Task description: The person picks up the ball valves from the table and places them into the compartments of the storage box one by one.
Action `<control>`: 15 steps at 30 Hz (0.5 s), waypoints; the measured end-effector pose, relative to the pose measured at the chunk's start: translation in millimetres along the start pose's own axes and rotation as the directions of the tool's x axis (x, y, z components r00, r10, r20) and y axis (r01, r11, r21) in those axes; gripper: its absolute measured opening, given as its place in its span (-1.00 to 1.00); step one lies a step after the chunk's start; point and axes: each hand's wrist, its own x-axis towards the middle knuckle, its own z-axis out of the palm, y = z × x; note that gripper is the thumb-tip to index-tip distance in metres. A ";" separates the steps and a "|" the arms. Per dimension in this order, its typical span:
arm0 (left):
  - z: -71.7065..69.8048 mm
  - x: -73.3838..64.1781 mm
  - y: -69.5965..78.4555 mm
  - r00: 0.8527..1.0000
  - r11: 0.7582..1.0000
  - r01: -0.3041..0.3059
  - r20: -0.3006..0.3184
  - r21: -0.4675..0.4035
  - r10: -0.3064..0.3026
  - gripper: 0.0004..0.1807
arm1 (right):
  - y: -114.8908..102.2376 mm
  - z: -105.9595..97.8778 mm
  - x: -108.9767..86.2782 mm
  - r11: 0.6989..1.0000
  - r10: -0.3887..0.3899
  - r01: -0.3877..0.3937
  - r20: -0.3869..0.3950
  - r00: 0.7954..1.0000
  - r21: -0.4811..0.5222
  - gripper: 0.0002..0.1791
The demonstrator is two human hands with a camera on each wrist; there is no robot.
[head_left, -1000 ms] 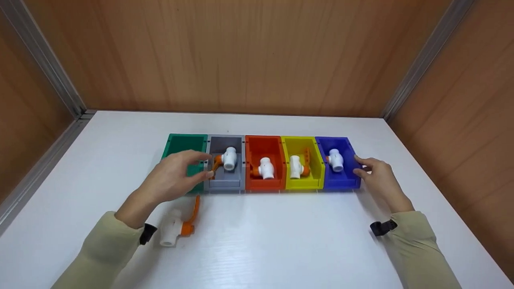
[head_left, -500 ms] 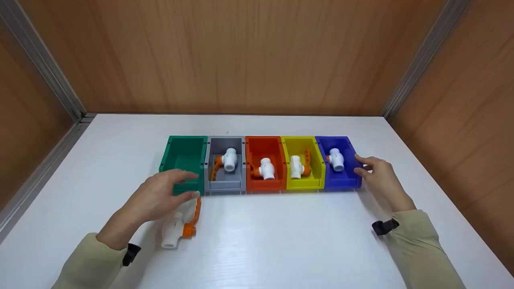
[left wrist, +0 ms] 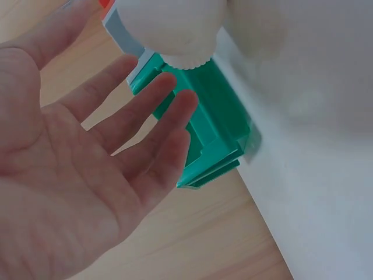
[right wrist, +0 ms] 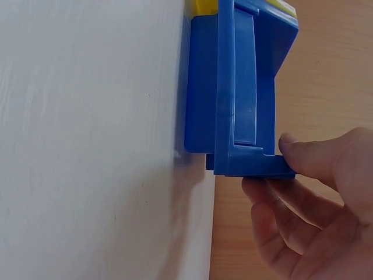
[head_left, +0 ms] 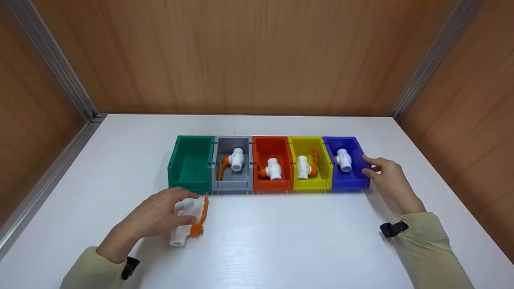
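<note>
A white ball valve point(head_left: 179, 237) with an orange lever lies on the table in front of the green bin. Over it hovers my left hand point(head_left: 158, 212), fingers spread and thumb apart, overlapping its upper part in the head view. In the left wrist view the palm faces the large white valve body point(left wrist: 175, 29), with space between them. My right hand point(head_left: 389, 180) pinches the right side wall of the blue bin point(head_left: 346, 185) between thumb and fingers; the right wrist view shows the thumb point(right wrist: 309, 156) on one face of that wall.
A row of joined bins runs across the table: green point(head_left: 190, 186), grey point(head_left: 232, 185), red point(head_left: 273, 185), yellow point(head_left: 312, 184) and blue. Each but the green one holds a white valve, such as the grey bin's valve point(head_left: 237, 159). Wooden panels point(head_left: 249, 56) stand behind and at the sides.
My left hand has drawn back from between the green and grey bins, down and toward the valve on the table. My right hand keeps its pinch on the blue bin's wall.
</note>
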 end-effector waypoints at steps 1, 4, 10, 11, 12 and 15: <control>1.2 -0.9 -0.6 1.000 1.000 0.005 0.007 0.003 -0.005 -0.38 | 0.1 -0.1 -0.2 1.000 0.000 0.000 0.000 1.000 0.000 -0.46; 4.7 -3.4 -2.6 0.999 1.000 0.021 0.024 0.007 -0.021 -0.35 | 0.2 0.3 -0.6 1.000 -0.003 0.003 0.002 1.000 0.003 -0.46; 10.4 -6.0 -6.1 0.998 0.999 0.032 0.052 0.034 -0.034 -0.31 | -1.0 1.3 -1.5 1.000 -0.011 0.011 0.007 1.000 0.003 -0.46; 11.2 -5.8 -6.7 0.998 0.999 0.028 0.056 0.035 -0.030 -0.31 | -1.3 1.0 -1.7 1.000 -0.014 0.014 0.005 1.000 -0.001 -0.46; 11.9 -5.5 -7.1 0.998 0.999 0.025 0.062 0.035 -0.027 -0.31 | -1.7 0.6 -1.9 1.000 -0.016 0.016 0.002 1.000 -0.005 -0.46; 13.1 -4.3 -8.1 0.996 0.999 0.018 0.084 0.027 -0.020 -0.32 | -1.9 -0.8 -2.6 1.000 -0.024 0.024 -0.011 1.000 -0.019 -0.46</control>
